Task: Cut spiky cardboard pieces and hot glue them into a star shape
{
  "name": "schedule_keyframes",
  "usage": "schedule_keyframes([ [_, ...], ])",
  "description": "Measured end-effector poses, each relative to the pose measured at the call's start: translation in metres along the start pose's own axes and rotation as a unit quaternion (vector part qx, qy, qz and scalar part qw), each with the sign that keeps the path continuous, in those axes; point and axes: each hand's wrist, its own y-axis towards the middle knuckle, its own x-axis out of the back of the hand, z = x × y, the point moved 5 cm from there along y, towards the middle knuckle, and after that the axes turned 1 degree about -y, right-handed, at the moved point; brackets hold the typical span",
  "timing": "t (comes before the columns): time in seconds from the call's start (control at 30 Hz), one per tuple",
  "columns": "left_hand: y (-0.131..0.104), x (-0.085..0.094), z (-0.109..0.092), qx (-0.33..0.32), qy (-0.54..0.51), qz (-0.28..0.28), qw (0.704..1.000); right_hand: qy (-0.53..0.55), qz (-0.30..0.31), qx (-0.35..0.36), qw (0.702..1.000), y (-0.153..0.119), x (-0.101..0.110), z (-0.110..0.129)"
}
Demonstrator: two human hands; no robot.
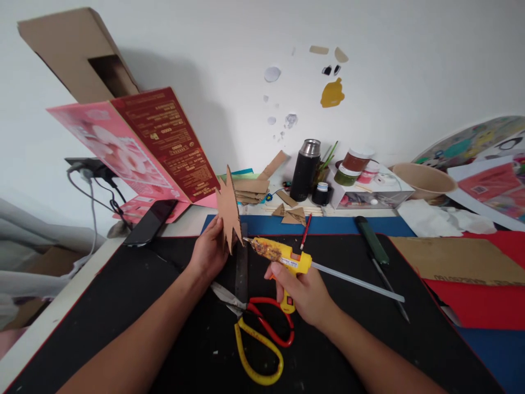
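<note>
My left hand (208,247) grips a spiky cut-out piece of cardboard (228,210) and holds it upright above the black mat (180,323). In my right hand (305,290) is a yellow hot glue gun (283,254), its nozzle pointing left at the lower edge of the cardboard. Whether the tip touches the edge I cannot tell. From the back of the gun sticks a long clear glue stick (356,282). Below my hands lie scissors (258,328) with one red and one yellow handle, and a dark metal ruler (241,273) lies partly behind the cardboard.
A phone (151,223) leans near a pink and red box (143,148) at left. Behind stand a black thermos (305,169) and paint jars (355,164), near cardboard scraps (293,215). At right lie a green utility knife (372,241), a pen (391,290) and a cardboard sheet (451,260).
</note>
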Motion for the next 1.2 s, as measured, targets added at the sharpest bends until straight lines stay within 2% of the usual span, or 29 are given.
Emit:
schedule_keyframes([
  [0.77,0.001,0.0001,0.0009,-0.001,-0.019,0.021,1.0,-0.025,0.018,-0.009,0.999,-0.0011,-0.0006,-0.0003],
  [1.03,-0.0024,-0.0019,-0.0016,-0.001,-0.023,-0.011,1.0,-0.025,0.017,-0.011,0.999,-0.002,-0.0006,0.0006],
  [1.2,-0.0047,-0.0062,-0.0031,-0.001,-0.019,-0.008,1.0,-0.033,0.022,-0.014,0.999,-0.0024,-0.0014,0.0015],
])
